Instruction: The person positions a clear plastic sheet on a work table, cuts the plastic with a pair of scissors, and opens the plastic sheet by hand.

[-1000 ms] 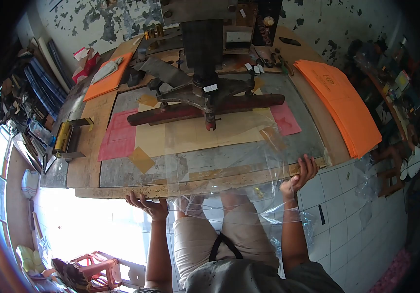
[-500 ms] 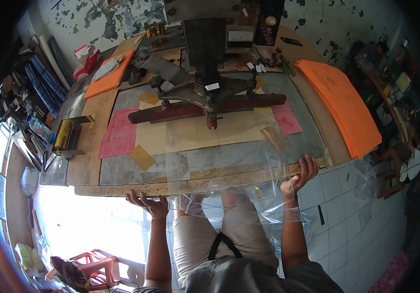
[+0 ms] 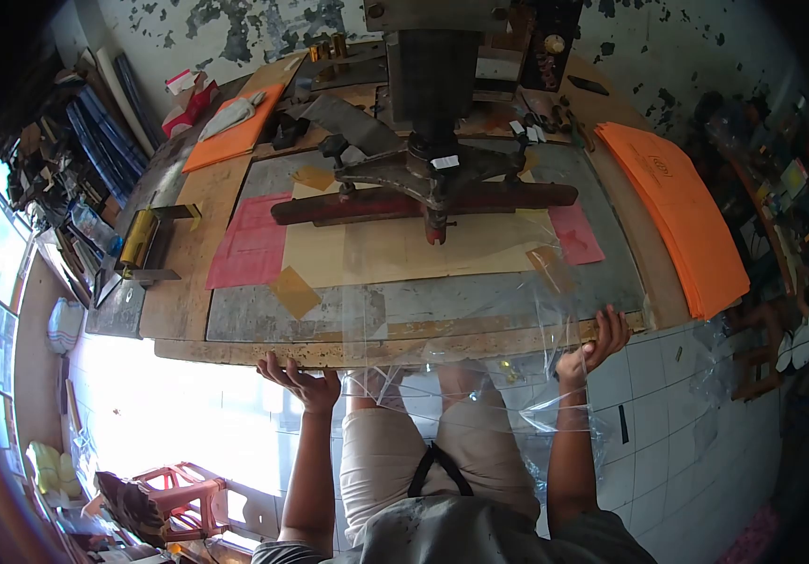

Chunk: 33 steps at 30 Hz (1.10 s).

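Observation:
My left hand (image 3: 299,380) grips the wooden front edge (image 3: 226,353) of the work board from below, fingertips against the edge. Farther right, my right hand (image 3: 596,346) holds the same edge near its right end. Clear plastic sheeting (image 3: 461,329) spreads over the board between my hands and hangs over the edge. Under a dark metal press arm with a red-brown bar (image 3: 508,197) lies a cream sheet (image 3: 329,254), with pink paper (image 3: 249,244) at its left and a smaller pink piece (image 3: 576,235) at its right. Brown tape squares (image 3: 295,292) sit at the cream sheet's corners.
Stacked orange sheets (image 3: 682,216) lie at the right; more orange sheets (image 3: 268,127) bear a grey cloth at the back left. A gold foil roll (image 3: 140,239) is in a holder on the left. A red stool (image 3: 188,498) stands on the floor. Another person sits at far right.
The view has shifted, so the table and press appear farther right and slightly higher. Both my hands keep their places on the board edge.

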Motion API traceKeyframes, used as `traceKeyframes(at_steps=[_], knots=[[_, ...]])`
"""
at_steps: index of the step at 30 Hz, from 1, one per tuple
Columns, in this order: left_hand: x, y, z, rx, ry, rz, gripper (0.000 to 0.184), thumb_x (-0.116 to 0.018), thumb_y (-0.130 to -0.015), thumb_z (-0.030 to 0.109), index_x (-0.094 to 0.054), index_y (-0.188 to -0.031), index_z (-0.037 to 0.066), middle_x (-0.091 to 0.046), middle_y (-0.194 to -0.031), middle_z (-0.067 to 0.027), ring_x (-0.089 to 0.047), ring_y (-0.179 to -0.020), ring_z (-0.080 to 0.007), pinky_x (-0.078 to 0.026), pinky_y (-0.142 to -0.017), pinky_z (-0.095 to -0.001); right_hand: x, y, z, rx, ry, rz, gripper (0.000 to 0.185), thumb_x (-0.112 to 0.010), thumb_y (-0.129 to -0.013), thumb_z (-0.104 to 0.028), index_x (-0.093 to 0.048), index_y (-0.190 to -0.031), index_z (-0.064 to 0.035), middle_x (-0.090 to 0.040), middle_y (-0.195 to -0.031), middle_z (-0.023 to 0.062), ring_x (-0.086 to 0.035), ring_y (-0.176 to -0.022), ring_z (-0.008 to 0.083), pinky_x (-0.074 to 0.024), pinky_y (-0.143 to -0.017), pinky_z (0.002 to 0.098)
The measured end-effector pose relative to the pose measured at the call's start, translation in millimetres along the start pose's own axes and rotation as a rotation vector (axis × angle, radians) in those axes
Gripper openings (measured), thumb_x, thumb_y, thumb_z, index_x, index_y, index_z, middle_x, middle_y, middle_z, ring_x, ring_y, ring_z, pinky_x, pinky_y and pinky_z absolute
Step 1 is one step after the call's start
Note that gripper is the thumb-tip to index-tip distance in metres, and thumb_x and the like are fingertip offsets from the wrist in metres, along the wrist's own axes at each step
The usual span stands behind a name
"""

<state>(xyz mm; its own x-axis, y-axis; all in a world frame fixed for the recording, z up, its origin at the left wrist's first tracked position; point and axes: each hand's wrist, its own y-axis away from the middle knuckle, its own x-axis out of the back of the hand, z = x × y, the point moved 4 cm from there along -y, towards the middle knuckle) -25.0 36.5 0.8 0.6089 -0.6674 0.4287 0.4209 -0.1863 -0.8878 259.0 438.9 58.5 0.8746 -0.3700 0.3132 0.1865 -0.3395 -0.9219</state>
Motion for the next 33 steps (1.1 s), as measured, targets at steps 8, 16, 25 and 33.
traceKeyframes(at_steps=[8,16,25,33], knots=[[-2,3,-2,0.009,0.007,0.019,0.079,-0.055,-0.097,0.054,-0.017,-0.157,0.017,-0.024,-0.155,-0.0286,-0.016,-0.147,-0.0564,-0.014,-0.113,-0.0775,0,-3,-3,-0.003,-0.028,-0.007,0.059,-0.018,-0.111,-0.043,-0.057,-0.132,-0.0060,-0.055,-0.141,0.0159,-0.041,-0.140,0.0375,-0.0192,-0.118,0.0599],[-1,2,-1,0.019,-0.004,0.018,0.078,-0.055,-0.097,0.053,-0.018,-0.156,0.016,-0.024,-0.155,-0.0286,-0.016,-0.147,-0.0559,-0.015,-0.113,-0.0775,2,-6,-7,-0.006,0.041,-0.023,0.062,-0.011,-0.111,-0.044,-0.056,-0.132,-0.0065,-0.055,-0.141,0.0139,-0.043,-0.138,0.0354,-0.0220,-0.119,0.0599],[32,-21,12,-0.010,0.047,-0.071,0.053,-0.047,-0.102,0.040,-0.039,-0.145,0.010,-0.038,-0.150,-0.0241,-0.029,-0.145,-0.0469,-0.019,-0.116,-0.0664,17,-17,-9,0.001,0.063,-0.155,0.060,-0.017,-0.112,-0.045,-0.056,-0.132,-0.0046,-0.058,-0.139,0.0137,-0.047,-0.135,0.0332,-0.0263,-0.115,0.0557],[67,-178,29,-0.116,0.382,-0.299,0.031,-0.053,-0.097,0.026,-0.065,-0.115,0.004,-0.069,-0.098,-0.0102,-0.063,-0.095,-0.0307,-0.042,-0.092,-0.0470,5,-145,-19,-0.142,-0.438,-0.510,0.038,-0.044,-0.109,-0.028,-0.068,-0.119,-0.0008,-0.069,-0.116,0.0129,-0.062,-0.111,0.0282,-0.0448,-0.098,0.0392]])
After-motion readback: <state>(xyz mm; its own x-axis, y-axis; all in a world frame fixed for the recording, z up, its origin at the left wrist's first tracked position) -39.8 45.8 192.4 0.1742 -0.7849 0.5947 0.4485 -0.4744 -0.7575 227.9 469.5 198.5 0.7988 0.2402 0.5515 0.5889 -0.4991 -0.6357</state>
